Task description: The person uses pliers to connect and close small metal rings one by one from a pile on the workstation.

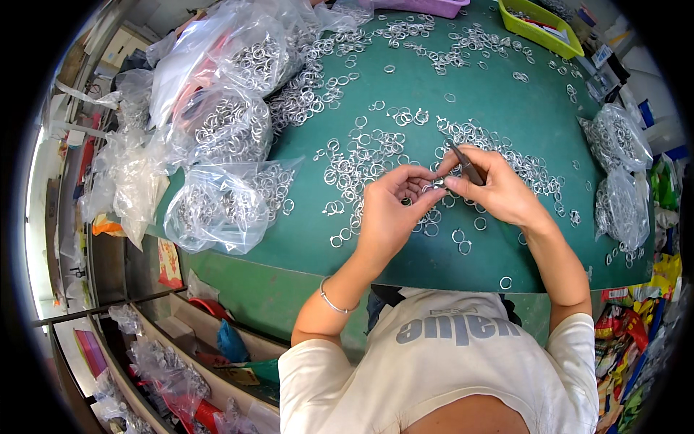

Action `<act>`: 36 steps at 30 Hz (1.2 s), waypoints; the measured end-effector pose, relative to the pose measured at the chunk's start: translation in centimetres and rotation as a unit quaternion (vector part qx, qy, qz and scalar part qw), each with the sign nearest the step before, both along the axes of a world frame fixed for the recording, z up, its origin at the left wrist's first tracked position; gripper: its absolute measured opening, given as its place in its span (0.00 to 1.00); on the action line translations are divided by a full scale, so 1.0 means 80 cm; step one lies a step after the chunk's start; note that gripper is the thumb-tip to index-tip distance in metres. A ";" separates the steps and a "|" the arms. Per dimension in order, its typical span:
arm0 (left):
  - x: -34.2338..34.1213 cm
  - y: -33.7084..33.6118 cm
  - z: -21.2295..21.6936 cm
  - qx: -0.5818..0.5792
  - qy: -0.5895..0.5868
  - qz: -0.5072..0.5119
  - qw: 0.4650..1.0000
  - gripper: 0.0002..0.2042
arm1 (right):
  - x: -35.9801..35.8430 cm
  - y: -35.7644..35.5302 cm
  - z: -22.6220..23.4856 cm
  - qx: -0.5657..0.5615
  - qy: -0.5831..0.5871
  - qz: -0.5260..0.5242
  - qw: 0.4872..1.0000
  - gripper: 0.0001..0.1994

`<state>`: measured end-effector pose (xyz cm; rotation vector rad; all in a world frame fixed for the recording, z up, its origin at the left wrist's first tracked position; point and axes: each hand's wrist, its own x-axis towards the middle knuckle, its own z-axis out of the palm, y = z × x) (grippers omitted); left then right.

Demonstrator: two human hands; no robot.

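Observation:
My left hand (399,197) is closed, thumb and fingertips pinching a small silver ring (428,188) over the table. My right hand (499,186) is closed around dark tweezers (468,165), their narrow end slanting up and away from me. Its thumb and fingertips meet the left fingertips at the ring, so part of the ring is hidden. Loose silver rings lie on the green tabletop around both hands, one pile (354,170) to the left and another (524,163) beyond and right of my right hand.
Clear plastic bags full of rings (231,126) crowd the table's left side. More bagged rings (623,173) sit at the right edge. At the back stand a lime-green basket (541,35) and a purple basket (434,7). Drawers or bins (210,354) hold bags below left.

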<state>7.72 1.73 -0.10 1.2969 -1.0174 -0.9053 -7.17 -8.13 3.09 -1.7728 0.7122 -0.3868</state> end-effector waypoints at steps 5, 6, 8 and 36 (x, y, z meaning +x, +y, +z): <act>-0.006 0.004 0.010 -0.002 0.107 0.012 0.994 0.09 | 0.004 0.006 0.016 0.008 -0.010 0.002 1.000 0.04; -0.005 0.005 0.010 -0.008 0.135 -0.002 0.991 0.09 | 0.003 0.007 0.011 -0.018 -0.015 0.002 1.000 0.04; -0.002 0.007 0.009 -0.020 0.191 -0.030 0.981 0.09 | 0.000 0.009 -0.003 -0.070 -0.027 0.002 0.997 0.03; -0.014 0.012 -0.004 -0.035 0.154 0.010 0.987 0.09 | -0.014 0.041 -0.008 -0.385 0.149 -0.032 0.910 0.13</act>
